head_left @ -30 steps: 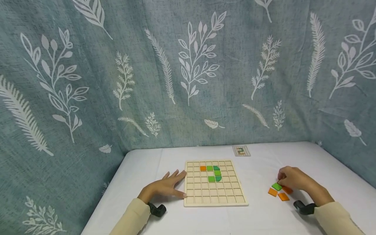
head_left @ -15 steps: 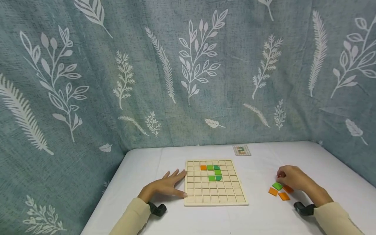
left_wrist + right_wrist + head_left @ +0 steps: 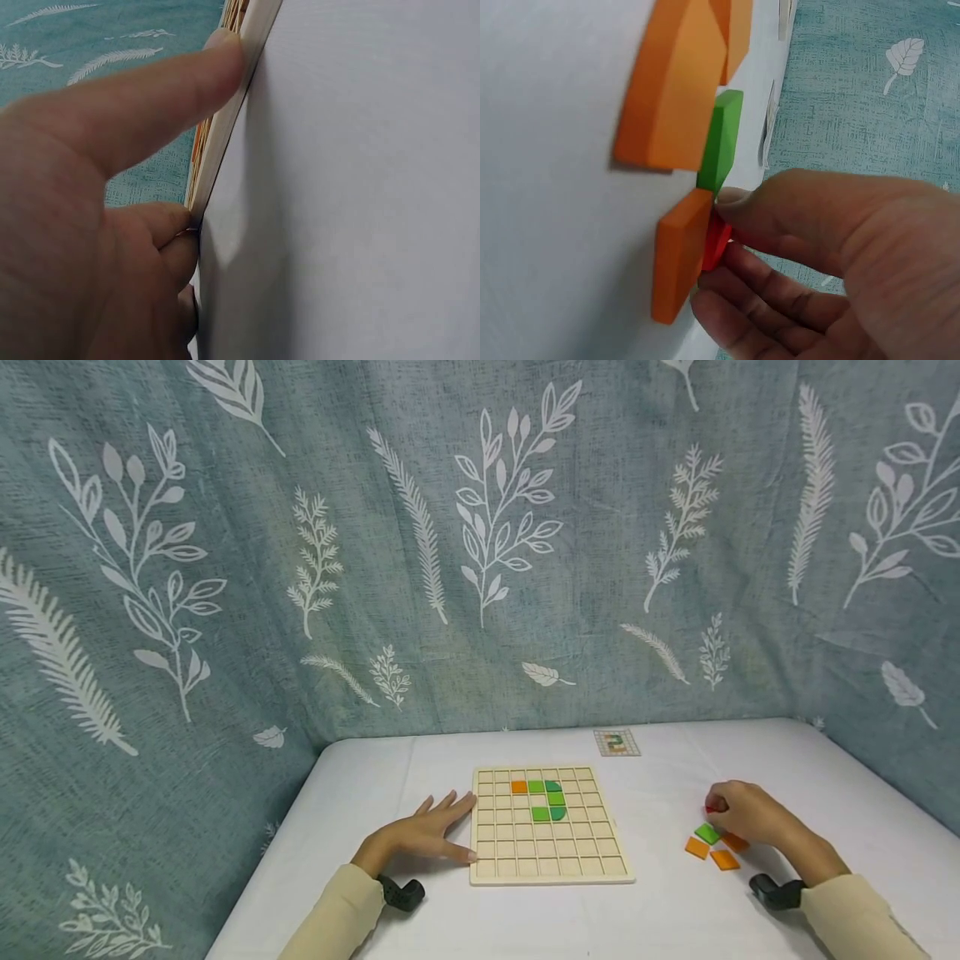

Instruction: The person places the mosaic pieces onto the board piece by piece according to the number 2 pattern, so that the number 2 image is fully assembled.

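Note:
A pale wooden grid board (image 3: 525, 850) lies on the table with an orange tile (image 3: 519, 787) and several green tiles (image 3: 555, 798) in its cells. My left hand (image 3: 423, 837) has spread fingers, with thumb and fingertips touching the board's left edge; the left wrist view shows the thumb (image 3: 172, 94) against that rim. To the right, my right hand (image 3: 750, 812) pinches a red tile (image 3: 718, 241) between thumb and fingers, and much of the tile is hidden. Close to it lie a loose green tile (image 3: 707, 833) and several orange tiles (image 3: 724, 860).
A small pattern card (image 3: 617, 742) with a gridded picture lies near the table's back edge. White cloth (image 3: 660, 910) covers the table. A blue-green curtain (image 3: 420, 677) with white leaf prints hangs behind and at the sides.
My right hand has shifted slightly away from me and left, and a bit of red tile now shows at its fingertips. The left hand and the board have stayed put.

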